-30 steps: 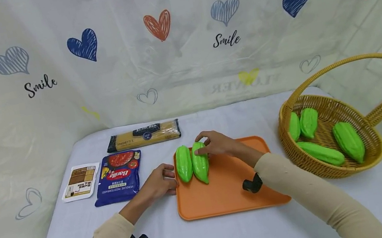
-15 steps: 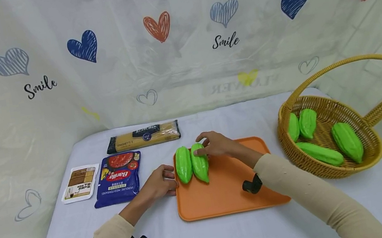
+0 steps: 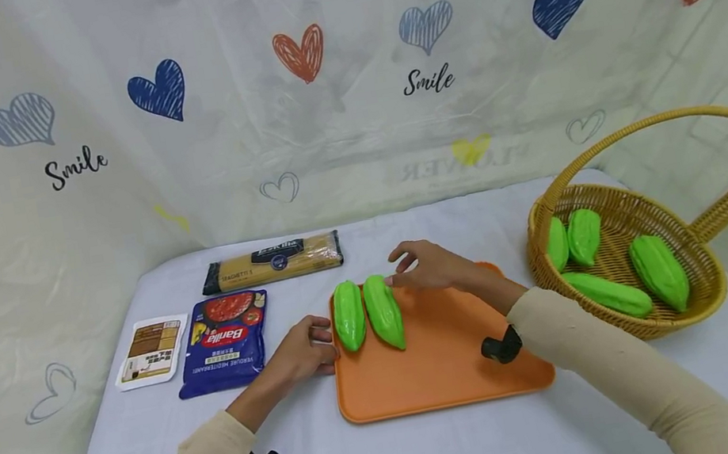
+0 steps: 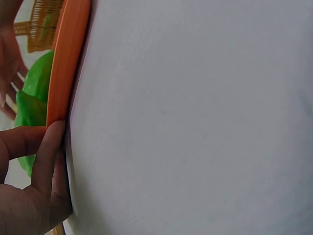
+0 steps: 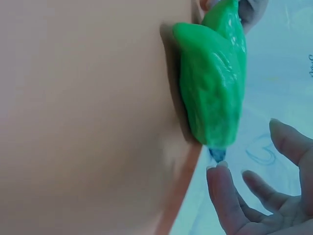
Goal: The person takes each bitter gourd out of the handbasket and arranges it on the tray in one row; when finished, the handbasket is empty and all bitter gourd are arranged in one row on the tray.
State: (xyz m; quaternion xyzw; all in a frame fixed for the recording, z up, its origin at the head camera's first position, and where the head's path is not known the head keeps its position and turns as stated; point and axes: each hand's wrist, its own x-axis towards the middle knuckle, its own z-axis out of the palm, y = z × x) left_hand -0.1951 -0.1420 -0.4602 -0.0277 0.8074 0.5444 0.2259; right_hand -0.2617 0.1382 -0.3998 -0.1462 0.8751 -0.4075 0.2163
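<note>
Two bright green, ribbed gourds, the left gourd and the right gourd, lie side by side on the left part of an orange tray. My left hand pinches the tray's left edge; in the left wrist view, its thumb and finger meet at the orange rim. My right hand hovers over the tray's far side with fingers spread and nothing held. In the right wrist view, its fingertips are just off the blunt end of the nearer gourd.
A wicker basket with a tall handle stands right of the tray, holding several green gourds. Left of the tray lie a blue Barilla sauce pouch and a white flat pack. A spaghetti packet lies behind them.
My right hand has let go of the right gourd and moved slightly right. That gourd now slants a little, its near tip further right. My left hand stays at the tray edge.
</note>
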